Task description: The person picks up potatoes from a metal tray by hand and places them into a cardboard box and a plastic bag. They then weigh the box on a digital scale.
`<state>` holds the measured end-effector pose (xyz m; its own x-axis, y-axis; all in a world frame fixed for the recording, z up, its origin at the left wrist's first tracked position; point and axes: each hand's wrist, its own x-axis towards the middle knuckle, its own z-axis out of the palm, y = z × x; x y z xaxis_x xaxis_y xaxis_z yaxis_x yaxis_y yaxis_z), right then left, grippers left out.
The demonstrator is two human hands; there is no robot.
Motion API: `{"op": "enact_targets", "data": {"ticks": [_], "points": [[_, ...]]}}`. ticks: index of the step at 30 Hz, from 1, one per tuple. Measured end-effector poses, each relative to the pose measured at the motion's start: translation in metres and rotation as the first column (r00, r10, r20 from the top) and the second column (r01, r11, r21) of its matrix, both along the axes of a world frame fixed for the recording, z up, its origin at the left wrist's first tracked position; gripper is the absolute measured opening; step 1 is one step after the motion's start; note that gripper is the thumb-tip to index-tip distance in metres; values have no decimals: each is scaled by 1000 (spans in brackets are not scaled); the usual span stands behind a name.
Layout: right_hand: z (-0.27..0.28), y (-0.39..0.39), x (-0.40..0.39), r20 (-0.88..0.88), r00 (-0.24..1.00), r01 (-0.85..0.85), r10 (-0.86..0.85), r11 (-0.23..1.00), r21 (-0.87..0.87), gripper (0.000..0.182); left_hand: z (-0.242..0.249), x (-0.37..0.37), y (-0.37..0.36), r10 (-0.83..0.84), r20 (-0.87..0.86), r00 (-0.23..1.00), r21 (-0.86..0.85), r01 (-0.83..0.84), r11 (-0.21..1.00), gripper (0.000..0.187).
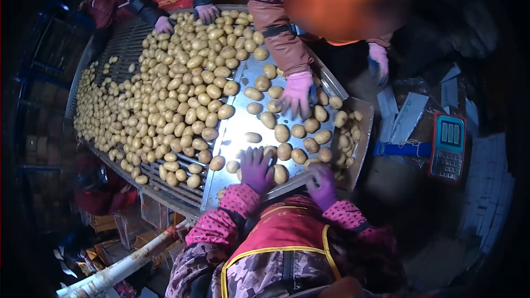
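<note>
My left hand point(255, 170), in a purple glove, lies palm down with fingers spread at the near side of the shiny metal plate point(234, 127). Beside its fingers are a potato point(280, 174) on the right and a few others partly covered. My right hand point(322, 186), gloved in purple with darker fingers, is at the plate's near right corner. Its fingers are a little blurred, bent loosely and apart, right by a potato point(324, 155). More potatoes lie scattered across the plate between the hands and the far side.
A heap of potatoes point(182, 94) covers the slatted grading table point(124, 38) on the left. An open carton point(361, 154) holding potatoes stands at the plate's right end. Across from me, a co-worker's gloved hand point(298, 95) reaches over the plate. A red scale display point(447, 149) is farther right.
</note>
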<state>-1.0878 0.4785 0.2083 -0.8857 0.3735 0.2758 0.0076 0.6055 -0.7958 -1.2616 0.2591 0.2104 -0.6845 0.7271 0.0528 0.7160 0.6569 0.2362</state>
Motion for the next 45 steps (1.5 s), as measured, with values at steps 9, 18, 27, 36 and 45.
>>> {"op": "enact_targets", "data": {"ticks": [9, 18, 27, 36, 45], "points": [[19, 8, -40, 252, 941, -258, 225, 960, 106, 55, 30, 54, -87, 243, 91, 966, -27, -242, 970, 65], [-4, 77, -110, 226, 972, -100, 58, 979, 180, 38, -2, 80, -125, 456, 94, 885, 9, -459, 889, 70], [-10, 38, -161, 263, 947, -258, 182, 922, 289, 53, 7, 88, -136, 480, 159, 863, 151, -501, 852, 64], [31, -24, -179, 399, 855, -313, 330, 944, -110, 58, 14, 103, -167, 577, 218, 787, 268, -617, 740, 61], [-2, -64, -289, 305, 792, -588, 529, 795, 149, 54, 33, 59, -138, -207, 977, 57, 78, -992, 96, 57]]}}
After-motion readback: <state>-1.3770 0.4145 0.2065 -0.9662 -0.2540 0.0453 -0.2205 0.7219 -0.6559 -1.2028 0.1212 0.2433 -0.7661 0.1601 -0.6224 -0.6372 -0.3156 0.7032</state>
